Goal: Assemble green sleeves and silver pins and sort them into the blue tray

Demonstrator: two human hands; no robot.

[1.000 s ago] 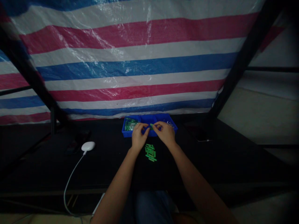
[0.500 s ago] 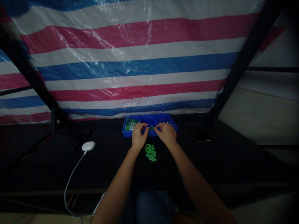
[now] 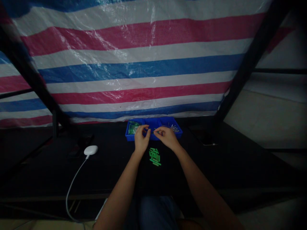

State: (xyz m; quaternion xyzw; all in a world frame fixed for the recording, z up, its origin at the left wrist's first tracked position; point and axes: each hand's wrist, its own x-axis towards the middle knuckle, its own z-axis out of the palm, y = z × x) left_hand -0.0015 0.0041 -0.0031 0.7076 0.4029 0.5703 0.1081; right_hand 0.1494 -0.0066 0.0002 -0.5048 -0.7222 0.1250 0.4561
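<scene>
Green pieces (image 3: 157, 157), beyond them left grip (image 3: 141, 140) parted, right grip (image 3: 169, 137) pinched, contents unclear

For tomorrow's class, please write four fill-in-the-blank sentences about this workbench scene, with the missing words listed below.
1. The blue plastic tray is divided into ____ compartments.
2. The small narrow strips lying on the flat black tabletop are coloured ____.
3. The bare right hand is nearer than the bare left hand to the thin shiny pieces in the tray's ____ compartment.
4. The rounded white object lies to the person's ____.

Missing words: three; green; right; left.
</scene>
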